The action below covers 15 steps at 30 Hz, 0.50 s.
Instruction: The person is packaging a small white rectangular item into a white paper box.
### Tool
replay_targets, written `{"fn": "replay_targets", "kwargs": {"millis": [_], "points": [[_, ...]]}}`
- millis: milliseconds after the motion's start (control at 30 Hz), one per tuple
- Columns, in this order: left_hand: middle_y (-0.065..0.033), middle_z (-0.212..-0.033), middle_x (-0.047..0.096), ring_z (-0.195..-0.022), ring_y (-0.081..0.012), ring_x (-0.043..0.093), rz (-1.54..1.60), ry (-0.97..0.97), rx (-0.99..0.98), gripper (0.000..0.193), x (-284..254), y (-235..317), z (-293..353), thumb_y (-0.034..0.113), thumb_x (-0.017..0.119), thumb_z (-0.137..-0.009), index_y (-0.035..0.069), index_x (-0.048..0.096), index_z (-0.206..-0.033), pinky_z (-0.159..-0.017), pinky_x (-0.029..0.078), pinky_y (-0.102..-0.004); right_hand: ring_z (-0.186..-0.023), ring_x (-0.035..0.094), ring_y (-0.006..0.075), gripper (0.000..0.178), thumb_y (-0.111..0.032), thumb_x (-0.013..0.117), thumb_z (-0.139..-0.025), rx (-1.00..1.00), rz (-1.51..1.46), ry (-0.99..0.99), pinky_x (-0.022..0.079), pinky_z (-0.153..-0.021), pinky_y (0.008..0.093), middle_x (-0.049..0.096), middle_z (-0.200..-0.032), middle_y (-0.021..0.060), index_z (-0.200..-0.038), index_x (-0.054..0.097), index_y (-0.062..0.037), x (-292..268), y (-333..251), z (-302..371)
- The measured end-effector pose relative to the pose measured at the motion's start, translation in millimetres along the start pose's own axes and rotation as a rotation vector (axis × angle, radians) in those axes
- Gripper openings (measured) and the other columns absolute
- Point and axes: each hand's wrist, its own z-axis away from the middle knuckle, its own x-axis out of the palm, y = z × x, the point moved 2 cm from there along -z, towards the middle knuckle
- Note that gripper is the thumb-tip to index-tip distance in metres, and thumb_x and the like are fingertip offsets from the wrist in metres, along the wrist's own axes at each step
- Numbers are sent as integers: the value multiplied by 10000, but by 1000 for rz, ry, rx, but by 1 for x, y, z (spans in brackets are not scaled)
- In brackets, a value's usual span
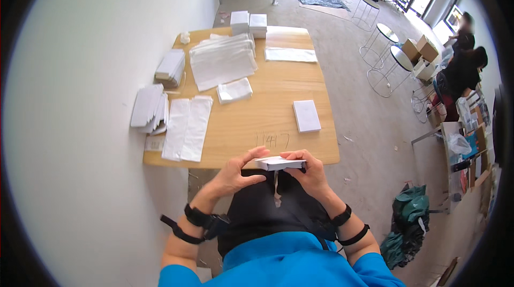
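A small flat white box point(279, 165) is held just past the table's near edge, in front of my body. My right hand point(311, 173) grips its right end, fingers on top and thumb beneath. My left hand point(239, 173) is at the box's left end with thumb and fingers spread apart; whether a fingertip touches the box I cannot tell. Another white box point(307, 116) lies flat on the wooden table point(257, 118), beyond my right hand. To the left, long white sheets or sleeves point(187, 128) lie side by side near the table's edge.
Stacked flat white pieces point(147, 106) line the table's left side. A pile of white sheets point(224, 62), a folded white piece point(234, 90) and upright white boxes point(240, 23) sit farther back. Round stools point(386, 32), two people point(461, 73) and a green bag point(411, 217) are at right.
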Motion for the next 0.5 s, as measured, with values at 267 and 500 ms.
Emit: {"fn": "replay_targets", "kwargs": {"millis": [267, 500], "points": [[-151, -1238, 636, -1184, -313, 590, -442, 594, 17, 412, 10, -83, -25, 127, 676, -899, 52, 550, -1284, -1001, 452, -383, -1080, 631, 170, 352, 57, 668, -866, 23, 303, 88, 507, -945, 315, 670, -1144, 95, -1196, 575, -22, -5, 68, -29], [-63, -1171, 665, -1112, -160, 616, -101, 440, -67, 292, -4, -81, -36, 94, 663, -934, 11, 598, -1207, -982, 477, -308, -1020, 620, 118, 253, 31, 680, -883, 125, 4, 11, 514, -902, 278, 675, -1087, 59, -1129, 626, 8, -20, 76, -36]]}}
